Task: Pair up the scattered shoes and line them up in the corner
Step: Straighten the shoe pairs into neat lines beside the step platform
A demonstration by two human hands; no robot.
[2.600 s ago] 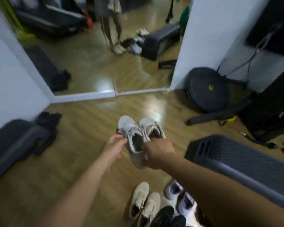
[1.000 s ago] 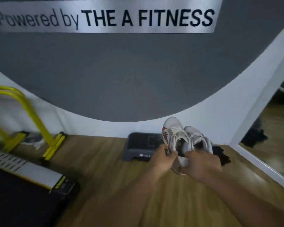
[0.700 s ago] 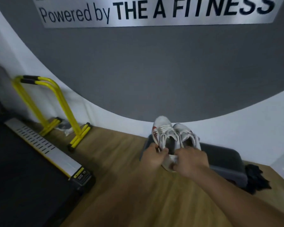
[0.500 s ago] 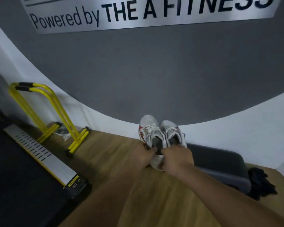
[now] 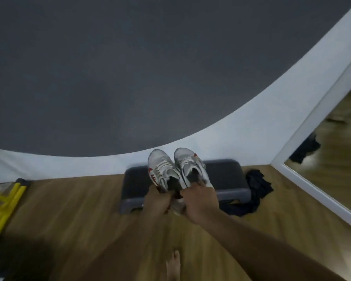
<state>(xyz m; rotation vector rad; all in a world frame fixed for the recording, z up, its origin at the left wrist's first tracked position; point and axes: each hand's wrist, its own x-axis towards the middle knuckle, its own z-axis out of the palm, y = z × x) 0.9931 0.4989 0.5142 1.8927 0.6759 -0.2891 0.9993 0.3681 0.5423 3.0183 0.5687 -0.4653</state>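
A wooden floor (image 5: 73, 216) met a grey-and-white wall, with a mirror (image 5: 332, 151) closing the corner at the right. Against the wall's foot sat a dark step platform (image 5: 227, 179), a black cloth (image 5: 255, 187) crumpled at its right end. Both hands held a pair of white sneakers (image 5: 176, 169) above the platform's front edge, toes toward the wall: the left hand (image 5: 157, 201) gripped one heel, the right hand (image 5: 199, 201) the other. Held side by side, the pair looked ready to set down together.

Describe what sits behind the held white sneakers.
Behind the white sneakers sits a dark grey step platform against the wall, dark cloth at its right. The sneakers and both hands hide the platform's middle.
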